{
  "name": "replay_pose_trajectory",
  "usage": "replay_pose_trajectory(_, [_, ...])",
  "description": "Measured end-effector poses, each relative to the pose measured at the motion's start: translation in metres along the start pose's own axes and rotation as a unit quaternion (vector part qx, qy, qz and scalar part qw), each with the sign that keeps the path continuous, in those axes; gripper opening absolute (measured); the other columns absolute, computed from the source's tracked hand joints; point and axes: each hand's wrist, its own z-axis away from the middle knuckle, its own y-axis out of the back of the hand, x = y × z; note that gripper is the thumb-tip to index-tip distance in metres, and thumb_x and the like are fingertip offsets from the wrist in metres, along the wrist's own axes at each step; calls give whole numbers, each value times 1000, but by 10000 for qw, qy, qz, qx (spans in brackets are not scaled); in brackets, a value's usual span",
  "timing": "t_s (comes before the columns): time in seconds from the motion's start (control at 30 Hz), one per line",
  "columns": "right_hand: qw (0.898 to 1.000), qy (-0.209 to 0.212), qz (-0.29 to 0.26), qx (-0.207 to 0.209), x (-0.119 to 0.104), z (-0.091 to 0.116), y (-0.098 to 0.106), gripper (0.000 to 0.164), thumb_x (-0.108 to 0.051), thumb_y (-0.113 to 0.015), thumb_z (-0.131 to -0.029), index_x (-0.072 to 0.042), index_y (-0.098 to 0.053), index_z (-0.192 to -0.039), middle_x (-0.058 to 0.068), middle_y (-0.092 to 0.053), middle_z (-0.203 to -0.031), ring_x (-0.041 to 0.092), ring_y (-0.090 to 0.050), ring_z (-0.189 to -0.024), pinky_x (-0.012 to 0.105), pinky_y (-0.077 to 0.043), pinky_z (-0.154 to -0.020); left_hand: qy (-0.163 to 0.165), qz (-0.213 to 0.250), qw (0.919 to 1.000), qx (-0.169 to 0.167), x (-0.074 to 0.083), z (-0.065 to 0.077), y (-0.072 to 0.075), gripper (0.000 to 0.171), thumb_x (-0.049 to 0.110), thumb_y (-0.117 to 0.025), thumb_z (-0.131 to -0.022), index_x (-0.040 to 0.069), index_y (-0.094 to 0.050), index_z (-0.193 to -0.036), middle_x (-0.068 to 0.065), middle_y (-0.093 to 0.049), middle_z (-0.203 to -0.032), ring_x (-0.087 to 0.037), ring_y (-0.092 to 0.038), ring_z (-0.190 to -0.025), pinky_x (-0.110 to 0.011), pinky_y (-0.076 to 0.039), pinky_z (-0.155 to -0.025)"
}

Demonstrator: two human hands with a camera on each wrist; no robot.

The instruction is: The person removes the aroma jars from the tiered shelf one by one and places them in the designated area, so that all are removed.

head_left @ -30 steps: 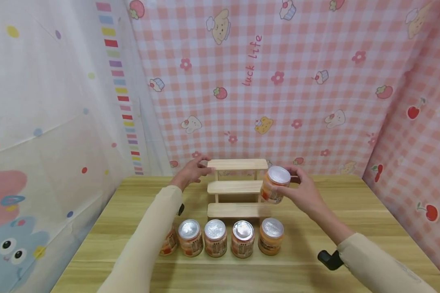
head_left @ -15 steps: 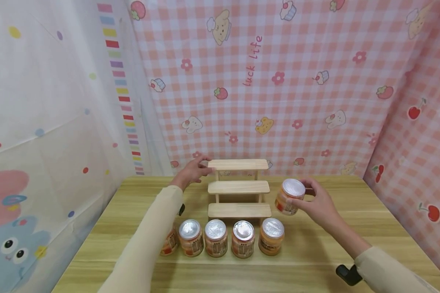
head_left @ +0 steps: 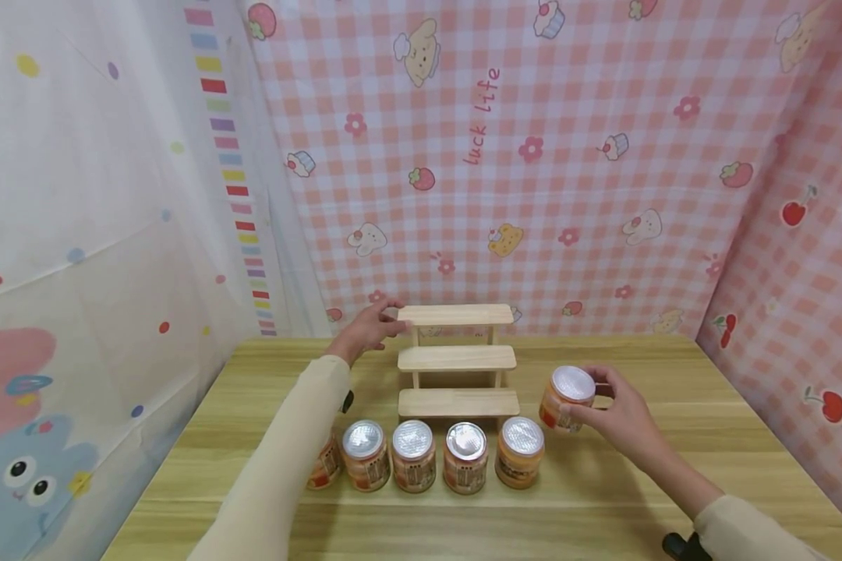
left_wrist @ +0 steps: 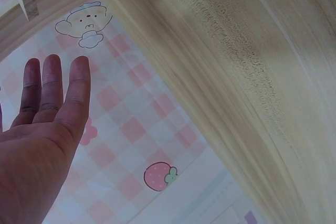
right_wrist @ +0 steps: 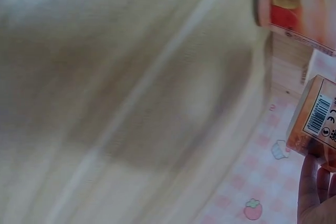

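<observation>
A jar (head_left: 567,401) with a silver lid and orange label is gripped by my right hand (head_left: 620,417) from its right side. It is upright, just right of the row of jars. In the right wrist view, fingertips press on the jar's label side (right_wrist: 315,111) near a barcode. My left hand (head_left: 368,331) pinches the left end of the top board of a three-step wooden shelf (head_left: 456,358), fingers at the back edge and thumb at the front. The left wrist view shows its other fingers (left_wrist: 79,87) straight, beside the board. All three steps are bare.
Several similar jars stand in a row before the shelf, the rightmost jar (head_left: 519,452) nearest the held one. The left forearm partly covers the leftmost jar (head_left: 325,465). Behind the wood-grain table (head_left: 421,530) hangs a pink checked cloth (head_left: 568,187).
My right hand has carried the jar from in front of the shelf's right end to the right and down, toward the table. My left hand has stayed at the shelf.
</observation>
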Motion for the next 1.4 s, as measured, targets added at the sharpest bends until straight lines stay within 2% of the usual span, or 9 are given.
replay_pose_trajectory(0.27, [9998, -98, 87, -170, 16, 14, -3, 74, -30, -83, -83, 2, -44, -137, 22, -53, -128, 41, -55, -115, 31, -56, -74, 43, 23, 10000, 11, 0, -1, 0, 41, 28, -65, -98, 21, -48, -136, -15, -56, -127, -29, -53, -115, -53, -46, -94])
replay_pose_trajectory(0.53, [9998, 78, 122, -105, 31, 23, -12, 72, -25, -85, -81, 6, -47, -134, 19, -57, -125, 33, -54, -113, 24, -53, -80, -1, 15, 10000, -24, 0, -2, 1, 42, 27, -63, -99, 19, -47, -137, -16, -56, -127, -30, -53, -115, -57, -44, -97])
replay_pose_trajectory(0.83, [9998, -61, -145, -150, 39, 31, -21, 70, -17, -87, -77, 5, -48, -132, 20, -57, -123, 31, -56, -109, 24, -53, -79, 19, 19, 10000, -5, 1, 0, 1, 42, 27, -64, -99, 19, -47, -137, -16, -54, -129, -31, -52, -116, -55, -45, -96])
replay_pose_trajectory(1.1, [9998, -14, -123, -125, 40, 38, -23, 72, -19, -86, -79, 6, -46, -134, 18, -57, -124, 18, -53, -108, 22, -52, -83, -5, -1, 10000, -40, 1, 0, -1, 45, 27, -64, -99, 18, -47, -139, -17, -54, -131, -31, -52, -117, -54, -45, -95])
replay_pose_trajectory(1.17, [9999, -22, -67, -158, 40, 38, -22, 75, -19, -85, -80, 6, -44, -137, 18, -56, -125, 20, -53, -110, 25, -53, -85, -75, -158, 9998, -20, 2, 1, -1, 44, 26, -64, -99, 17, -48, -139, -18, -54, -132, -31, -52, -119, -53, -46, -94])
replay_pose_trajectory(1.27, [9998, -19, 59, -186, 39, 36, -20, 78, -22, -82, -84, 6, -39, -143, 22, -54, -128, 30, -53, -115, 38, -52, -91, -267, -484, 9985, 27, 3, 1, 0, 43, 27, -65, -98, 15, -49, -136, -19, -55, -132, -32, -53, -120, -51, -48, -89])
replay_pose_trajectory(1.4, [9997, -22, 132, -197, 33, 28, -13, 75, -26, -74, -92, 4, -33, -147, 26, -48, -136, 38, -49, -121, 54, -44, -97, -580, -847, 9947, 71, 5, 1, 3, 42, 26, -65, -98, 9, -51, -134, -20, -53, -135, -34, -52, -123, -48, -48, -92])
